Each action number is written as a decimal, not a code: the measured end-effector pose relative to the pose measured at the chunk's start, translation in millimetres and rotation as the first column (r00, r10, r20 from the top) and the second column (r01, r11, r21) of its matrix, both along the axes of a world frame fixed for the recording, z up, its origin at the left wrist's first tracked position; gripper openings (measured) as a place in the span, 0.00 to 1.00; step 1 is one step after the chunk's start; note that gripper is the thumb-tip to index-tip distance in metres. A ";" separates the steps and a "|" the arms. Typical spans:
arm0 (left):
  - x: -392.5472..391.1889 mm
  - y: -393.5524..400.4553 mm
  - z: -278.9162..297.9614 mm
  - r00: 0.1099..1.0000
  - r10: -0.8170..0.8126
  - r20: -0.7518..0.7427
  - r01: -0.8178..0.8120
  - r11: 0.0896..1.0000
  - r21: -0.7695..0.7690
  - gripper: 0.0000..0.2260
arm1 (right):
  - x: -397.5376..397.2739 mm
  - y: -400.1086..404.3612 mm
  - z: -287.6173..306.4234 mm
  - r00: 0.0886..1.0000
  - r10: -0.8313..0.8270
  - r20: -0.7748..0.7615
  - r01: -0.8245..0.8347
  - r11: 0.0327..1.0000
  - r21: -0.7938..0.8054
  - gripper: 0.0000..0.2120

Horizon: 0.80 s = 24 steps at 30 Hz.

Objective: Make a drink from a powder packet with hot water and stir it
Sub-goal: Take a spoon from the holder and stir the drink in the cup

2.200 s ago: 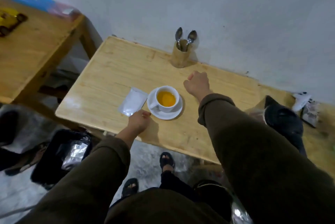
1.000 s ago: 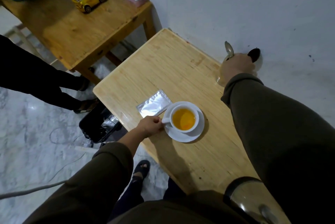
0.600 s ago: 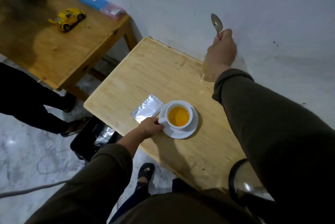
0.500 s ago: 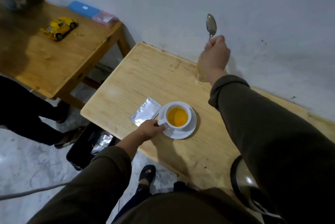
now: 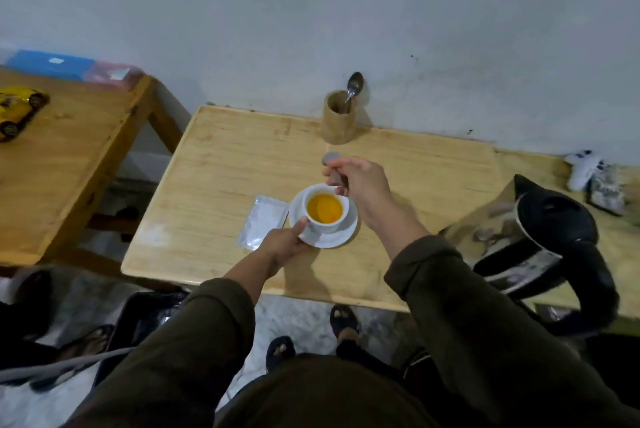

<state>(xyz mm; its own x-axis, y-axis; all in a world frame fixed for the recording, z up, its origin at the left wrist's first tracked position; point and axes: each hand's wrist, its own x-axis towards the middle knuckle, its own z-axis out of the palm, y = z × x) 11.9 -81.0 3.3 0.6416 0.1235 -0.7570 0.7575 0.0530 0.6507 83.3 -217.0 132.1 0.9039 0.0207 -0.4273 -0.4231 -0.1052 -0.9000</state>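
Observation:
A white cup (image 5: 325, 225) of orange drink stands on a white saucer (image 5: 341, 237) on the light wooden table (image 5: 214, 185). My left hand (image 5: 282, 247) grips the cup's handle and the saucer's near edge. My right hand (image 5: 360, 185) hovers just behind the cup, closed on a metal spoon (image 5: 330, 160) whose bowl sticks out to the left above the cup's far rim. A silver powder packet (image 5: 263, 226) lies flat to the left of the saucer.
A wooden holder (image 5: 337, 122) with one spoon stands at the wall. A black and steel kettle (image 5: 540, 240) sits at the right. Another table (image 5: 62, 157) with a yellow toy car (image 5: 17, 108) is on the left. A black bin (image 5: 138, 327) is below.
My right hand has lifted a spoon out of the wooden holder and brought it down to the cup. My left hand has stayed at the cup's handle.

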 end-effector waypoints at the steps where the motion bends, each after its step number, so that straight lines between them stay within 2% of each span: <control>1: 0.6 1.0 -0.6 1.000 -0.002 -0.008 0.002 1.000 -0.017 0.38 | -5.7 -1.0 -1.7 1.000 0.011 -0.004 -0.011 1.000 0.014 0.10; 3: 2.0 0.5 1.4 1.000 -0.004 -0.025 0.003 0.999 -0.040 0.34 | -15.8 -4.2 -5.5 0.996 0.075 0.037 -0.073 0.996 -0.058 0.06; 5: 4.2 -0.1 -0.7 1.000 -0.005 -0.017 0.004 0.998 -0.059 0.29 | -24.4 -8.7 -11.1 0.979 0.147 0.139 -0.115 0.970 -0.213 0.03; 6: 4.6 0.0 -1.1 1.000 -0.003 -0.015 0.002 0.999 -0.053 0.29 | -29.4 -10.1 -13.1 0.966 0.174 0.194 -0.112 0.950 -0.292 0.04; 9: 5.7 1.8 -4.2 1.000 -0.024 0.001 0.024 0.999 0.039 0.39 | -41.7 -12.2 -18.0 0.922 0.238 0.307 -0.067 0.876 -0.478 0.11; 10: 5.0 1.4 -2.2 0.999 -0.044 0.021 0.042 0.996 0.083 0.37 | -43.4 -13.4 -20.0 0.911 0.251 0.327 -0.053 0.858 -0.511 0.12; 12: 4.7 0.1 -3.2 0.996 -0.046 0.074 0.036 0.990 0.140 0.32 | -42.4 -16.3 -25.4 0.896 0.277 0.349 -0.044 0.835 -0.548 0.11; 15: 3.9 -1.7 -5.1 0.992 -0.016 0.122 -0.003 0.988 0.157 0.32 | -37.5 -19.7 -31.4 0.864 0.354 0.359 -0.066 0.786 -0.615 0.06; 18: 3.3 -2.9 -6.5 0.994 0.019 0.108 -0.038 0.984 0.177 0.37 | -29.3 -20.0 -33.7 0.847 0.412 0.336 -0.100 0.744 -0.661 0.05; 24: 4.5 -5.6 -8.8 0.993 0.078 0.092 -0.093 0.980 0.173 0.33 | -13.9 -16.9 -41.1 0.824 0.506 0.255 -0.202 0.683 -0.702 0.08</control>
<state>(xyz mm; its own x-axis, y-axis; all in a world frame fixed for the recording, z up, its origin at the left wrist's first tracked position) 16.5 -86.6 -5.5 0.6833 0.3078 -0.6621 0.6974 -0.0066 0.7166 69.4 -233.9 91.0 0.9668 0.2461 -0.0683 0.1489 -0.7602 -0.6324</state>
